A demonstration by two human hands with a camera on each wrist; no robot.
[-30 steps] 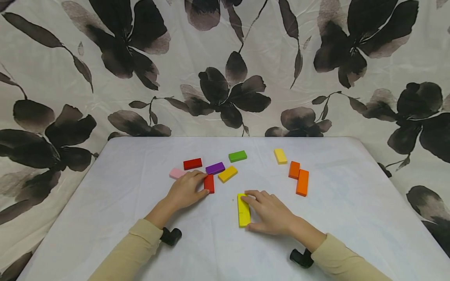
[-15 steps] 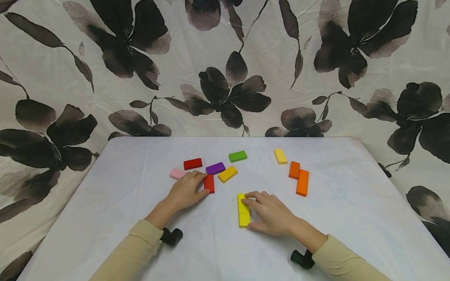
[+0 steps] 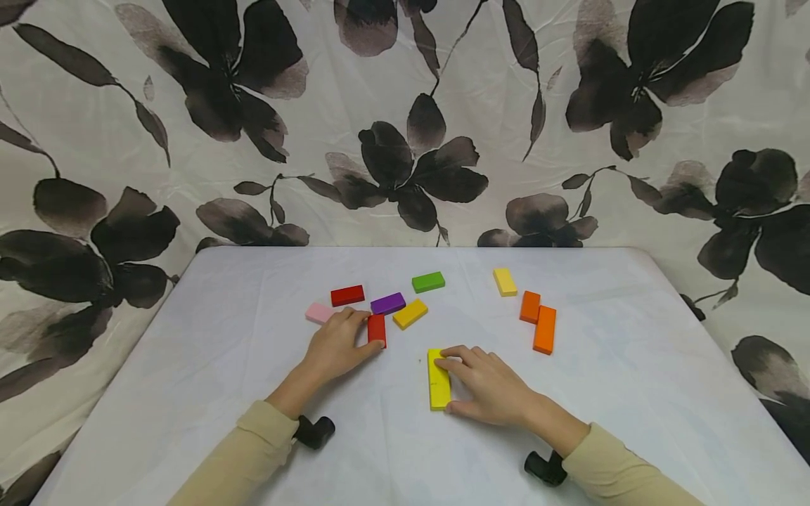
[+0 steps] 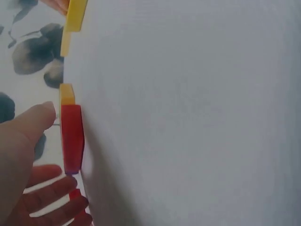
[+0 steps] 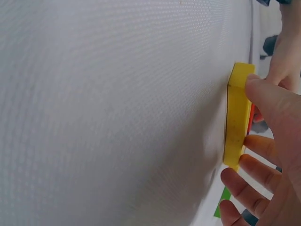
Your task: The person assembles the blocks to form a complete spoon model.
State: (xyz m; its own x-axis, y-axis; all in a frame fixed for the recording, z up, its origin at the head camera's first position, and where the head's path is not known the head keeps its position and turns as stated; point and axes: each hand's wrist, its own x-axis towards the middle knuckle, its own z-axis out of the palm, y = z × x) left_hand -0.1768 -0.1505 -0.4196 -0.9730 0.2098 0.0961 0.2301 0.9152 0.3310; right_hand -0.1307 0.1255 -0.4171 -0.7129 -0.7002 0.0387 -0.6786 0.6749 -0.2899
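Both pointing lengthwise forward: red block (image 3: 377, 327), yellow block (image 3: 438, 384). Angled inward: left hand (image 3: 335, 344), right hand (image 3: 492, 386), fingers loosely bent, unclenched.

A: Any read on the place?
B: Looks like a tabletop recording setup. Can't say whether home, lab or office.
A: Going by what?
B: See the white-covered table (image 3: 633, 400), set in front of a floral backdrop (image 3: 405, 169), creased like hung cloth and filling the background. Also note a black camera (image 3: 315, 432) on each wrist and coloured blocks (image 3: 439, 383) spread on the table.
A: Indoors?
B: Probably, judging by the hung cloth and soft, even light.
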